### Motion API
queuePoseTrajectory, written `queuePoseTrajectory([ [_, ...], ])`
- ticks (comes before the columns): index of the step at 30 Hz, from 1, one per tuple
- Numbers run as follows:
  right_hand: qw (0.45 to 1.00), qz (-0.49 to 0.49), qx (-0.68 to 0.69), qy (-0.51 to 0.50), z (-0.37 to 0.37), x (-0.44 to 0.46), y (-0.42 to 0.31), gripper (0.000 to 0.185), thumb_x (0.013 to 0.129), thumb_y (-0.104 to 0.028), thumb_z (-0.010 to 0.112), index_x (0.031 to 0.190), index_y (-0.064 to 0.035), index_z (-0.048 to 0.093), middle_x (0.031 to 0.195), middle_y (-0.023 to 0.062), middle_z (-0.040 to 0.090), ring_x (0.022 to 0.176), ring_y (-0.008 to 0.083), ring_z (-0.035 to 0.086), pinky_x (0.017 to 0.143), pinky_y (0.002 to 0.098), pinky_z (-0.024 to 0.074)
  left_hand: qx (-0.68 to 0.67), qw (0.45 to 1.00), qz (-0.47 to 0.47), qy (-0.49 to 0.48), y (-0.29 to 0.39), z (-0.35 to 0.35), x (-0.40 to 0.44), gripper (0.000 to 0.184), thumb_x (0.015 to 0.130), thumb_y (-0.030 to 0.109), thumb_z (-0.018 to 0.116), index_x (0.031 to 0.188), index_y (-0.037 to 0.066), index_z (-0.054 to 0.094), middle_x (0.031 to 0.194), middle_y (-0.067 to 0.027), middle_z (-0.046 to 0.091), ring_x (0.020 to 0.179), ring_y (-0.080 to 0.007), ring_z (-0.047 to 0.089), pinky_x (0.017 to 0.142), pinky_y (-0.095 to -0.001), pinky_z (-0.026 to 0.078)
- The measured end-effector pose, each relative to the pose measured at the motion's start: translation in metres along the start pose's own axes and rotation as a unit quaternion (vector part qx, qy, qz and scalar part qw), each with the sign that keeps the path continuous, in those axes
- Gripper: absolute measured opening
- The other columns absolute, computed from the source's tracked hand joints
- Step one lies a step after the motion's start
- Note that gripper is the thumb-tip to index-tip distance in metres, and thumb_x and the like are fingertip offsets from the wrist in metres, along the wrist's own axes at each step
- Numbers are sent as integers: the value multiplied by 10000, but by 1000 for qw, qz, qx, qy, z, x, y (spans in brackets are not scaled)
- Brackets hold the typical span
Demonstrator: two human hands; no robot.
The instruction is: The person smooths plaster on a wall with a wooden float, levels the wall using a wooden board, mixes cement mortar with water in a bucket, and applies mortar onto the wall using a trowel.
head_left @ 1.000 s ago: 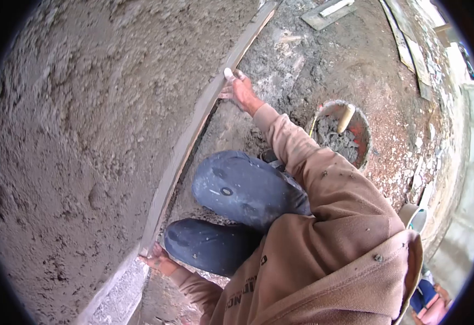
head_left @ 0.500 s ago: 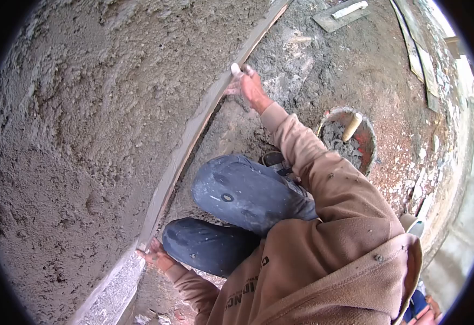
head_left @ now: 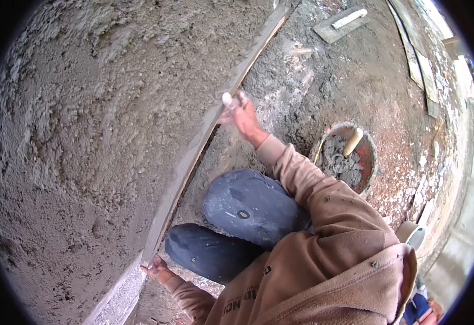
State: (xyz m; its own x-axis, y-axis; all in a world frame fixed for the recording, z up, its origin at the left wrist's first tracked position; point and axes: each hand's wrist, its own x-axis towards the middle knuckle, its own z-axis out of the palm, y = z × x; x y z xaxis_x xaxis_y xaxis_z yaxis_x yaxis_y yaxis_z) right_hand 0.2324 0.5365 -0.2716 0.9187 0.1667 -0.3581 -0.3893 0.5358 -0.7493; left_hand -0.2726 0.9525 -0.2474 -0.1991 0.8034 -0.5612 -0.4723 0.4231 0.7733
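Note:
A long narrow board (head_left: pixel 193 152), smeared with grey mortar, runs diagonally along the edge of a rough, wet-plastered surface (head_left: pixel 96 119). My right hand (head_left: pixel 242 118) is at the upper half of this board, its fingers bent over the edge and its whitened thumb raised. Lower down, my left hand (head_left: pixel 159 269) grips the board near its bottom end, fingertips on the edge. A pale, whitish strip (head_left: pixel 119 297) continues beyond that end. My bent knees are close beside the board, between my two arms.
To the right stands a bucket (head_left: pixel 376 157) of grey mortar, with a wooden-handled tool (head_left: pixel 352 142) in it. A float with a white handle (head_left: pixel 349 19) lies on the dirty ground farther up. Wooden planks (head_left: pixel 416 59) and rubble line the far right; another person's hand (head_left: pixel 436 310) shows at lower right.
My right hand has slid down along the board, closer to my knees. My left hand stays at the lower end. The view has shifted slightly, and more of the upper board shows.

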Motion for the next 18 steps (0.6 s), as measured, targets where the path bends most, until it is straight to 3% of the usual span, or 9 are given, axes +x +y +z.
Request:
queuePoseTrajectory([
  [3,998,-40,-45,7,-7,17,-39,530,985,-216,644,1386,16,388,971,146,623,747,251,692,629,373,659,2,1000,20,-1,-18,23,-52,741,920,508,672,1378,-47,495,1362,-217,574,1255,-387,559,1049,-535,483],
  [7,998,-17,-52,19,-10,24,-47,478,990,-152,614,1380,31,408,1050,182,648,855,291,719,681,383,673,39,994,-10,-99,-17,1,-23,732,923,533,656,1368,-30,510,1331,-216,594,1223,-373,581,1018,-495,503],
  [10,995,-74,-70,22,7,4,-46,579,1003,-262,609,1414,77,381,1071,180,620,783,244,693,673,381,655,70,997,0,-29,-14,5,-29,775,910,564,657,1360,-49,506,1332,-228,589,1229,-375,577,1030,-492,497],
  [15,998,-41,-33,23,18,-15,-15,518,998,-167,613,1425,13,381,960,94,684,692,153,673,568,307,614,-51,998,-9,34,-6,12,-25,791,894,486,719,1345,-114,470,1347,-239,572,1233,-373,581,1037,-486,521],
  [18,998,-42,-27,26,16,-9,-24,499,995,-163,618,1405,11,395,932,79,683,651,139,653,536,307,599,-37,999,-12,-24,-8,6,-22,748,908,489,699,1344,-83,495,1343,-223,583,1223,-373,587,1018,-481,530],
])
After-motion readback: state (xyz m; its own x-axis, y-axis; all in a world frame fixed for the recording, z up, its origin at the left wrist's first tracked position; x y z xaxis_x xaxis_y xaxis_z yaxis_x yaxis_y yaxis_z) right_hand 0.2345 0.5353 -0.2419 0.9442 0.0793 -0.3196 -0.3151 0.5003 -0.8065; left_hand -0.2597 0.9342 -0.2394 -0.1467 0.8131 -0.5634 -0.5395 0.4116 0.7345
